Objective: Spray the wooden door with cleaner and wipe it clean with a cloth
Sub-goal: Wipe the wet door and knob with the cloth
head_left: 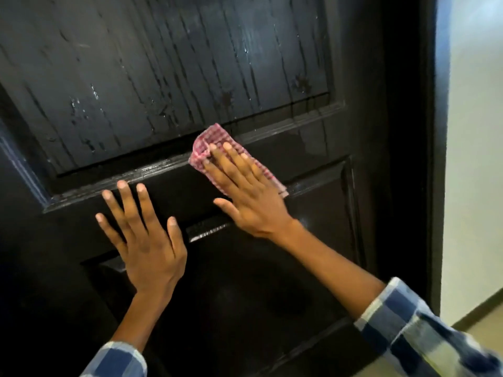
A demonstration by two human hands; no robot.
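Both hands flat: left (147, 240) bare, right (245, 191) pressing cloth (201, 148) | door (163, 77) dark (wet streaks)

— What lies beyond my work area?

— To my right, a pale wall (475, 159), plain and evenly lit, brighter toward the top.

— Its base?

— A dark skirting strip (479, 308) runs along the foot of that wall.

— The floor?

— A light beige floor (481, 326) shows at the lower right corner, meeting the skirting. Its material I cannot tell.
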